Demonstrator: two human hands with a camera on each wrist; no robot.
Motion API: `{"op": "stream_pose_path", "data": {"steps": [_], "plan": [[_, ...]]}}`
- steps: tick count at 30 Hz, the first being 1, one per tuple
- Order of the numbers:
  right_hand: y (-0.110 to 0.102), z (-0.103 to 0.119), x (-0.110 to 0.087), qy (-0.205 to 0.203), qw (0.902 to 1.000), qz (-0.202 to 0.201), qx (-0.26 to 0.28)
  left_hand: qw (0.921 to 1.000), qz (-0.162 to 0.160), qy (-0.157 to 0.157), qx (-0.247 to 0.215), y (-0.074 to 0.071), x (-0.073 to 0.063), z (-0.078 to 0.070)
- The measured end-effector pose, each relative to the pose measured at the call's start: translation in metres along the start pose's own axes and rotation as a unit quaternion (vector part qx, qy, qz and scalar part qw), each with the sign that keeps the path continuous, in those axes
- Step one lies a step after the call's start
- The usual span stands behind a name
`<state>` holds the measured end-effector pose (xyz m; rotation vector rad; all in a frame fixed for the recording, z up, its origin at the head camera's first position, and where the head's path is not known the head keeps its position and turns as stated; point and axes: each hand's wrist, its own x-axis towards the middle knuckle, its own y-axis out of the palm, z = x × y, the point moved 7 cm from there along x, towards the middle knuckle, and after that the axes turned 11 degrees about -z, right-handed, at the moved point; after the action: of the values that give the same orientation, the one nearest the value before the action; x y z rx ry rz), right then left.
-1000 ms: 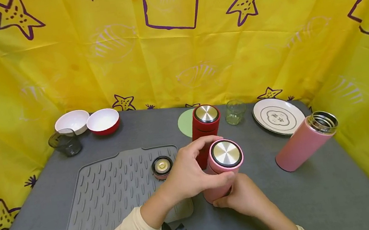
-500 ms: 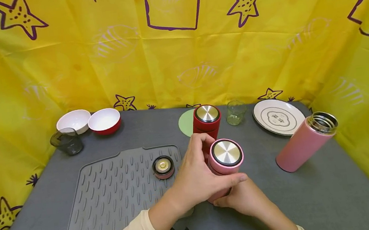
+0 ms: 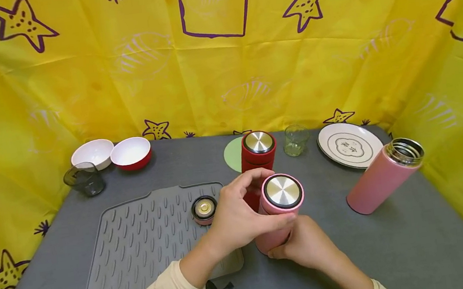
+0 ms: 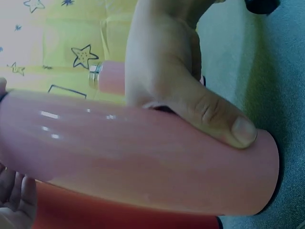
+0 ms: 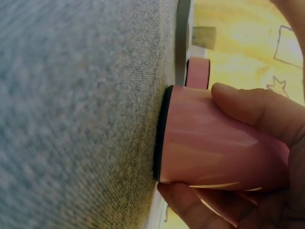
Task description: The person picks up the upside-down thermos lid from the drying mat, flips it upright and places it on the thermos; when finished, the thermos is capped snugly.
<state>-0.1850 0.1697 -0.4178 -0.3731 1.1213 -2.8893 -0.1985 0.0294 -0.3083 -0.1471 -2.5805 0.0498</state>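
A pink thermos stands upright on the table at the middle front, its lid topped with a round steel disc. My left hand grips it around the lid, thumb on the near side and fingers on the far side. Lower down, my right hand holds the body; its thumb lies along the pink wall in the left wrist view. The thermos's black base touches the table in the right wrist view. Just behind stands a red thermos with a similar lid, partly hidden by my left hand.
Left lies a grey ribbed mat bearing an upturned cap. An open pink thermos stands right, near stacked plates. Behind are a glass, green disc, two bowls and a dark cup.
My left hand's thumb swung rightward around the lid half a second ago and is now back on the left. The right hand keeps its hold; the thermos stays in place.
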Motion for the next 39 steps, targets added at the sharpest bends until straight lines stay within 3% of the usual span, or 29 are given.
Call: {"op": "stream_pose_path", "data": {"steps": [6, 10, 16, 20, 26, 34, 39], "plan": [[0.001, 0.001, 0.000, 0.003, 1.0000, 0.001, 0.007, 0.9973, 0.040, -0.048, -0.039, 0.003, -0.001, 0.006], [0.002, 0.004, 0.001, -0.024, 0.9994, 0.002, 0.027, 0.9980, 0.025, -0.059, -0.002, 0.006, -0.006, 0.002], [0.003, 0.008, 0.003, -0.062, 0.9960, -0.003, 0.064, 0.9947, -0.037, -0.041, 0.087, 0.007, -0.008, -0.007], [0.003, 0.007, 0.005, -0.053, 0.9959, 0.000, 0.074, 0.9931, -0.060, -0.023, 0.098, 0.003, -0.007, -0.009], [0.001, 0.007, 0.006, -0.043, 0.9971, 0.004, 0.062, 0.9945, -0.063, -0.002, 0.084, 0.001, -0.007, -0.010], [0.000, 0.004, 0.002, -0.016, 0.9998, -0.006, 0.014, 0.9964, -0.010, 0.029, 0.079, 0.001, -0.002, -0.010], [-0.001, 0.002, 0.001, -0.005, 0.9999, -0.007, -0.014, 0.9971, 0.029, 0.016, 0.068, 0.001, 0.001, -0.008]]}}
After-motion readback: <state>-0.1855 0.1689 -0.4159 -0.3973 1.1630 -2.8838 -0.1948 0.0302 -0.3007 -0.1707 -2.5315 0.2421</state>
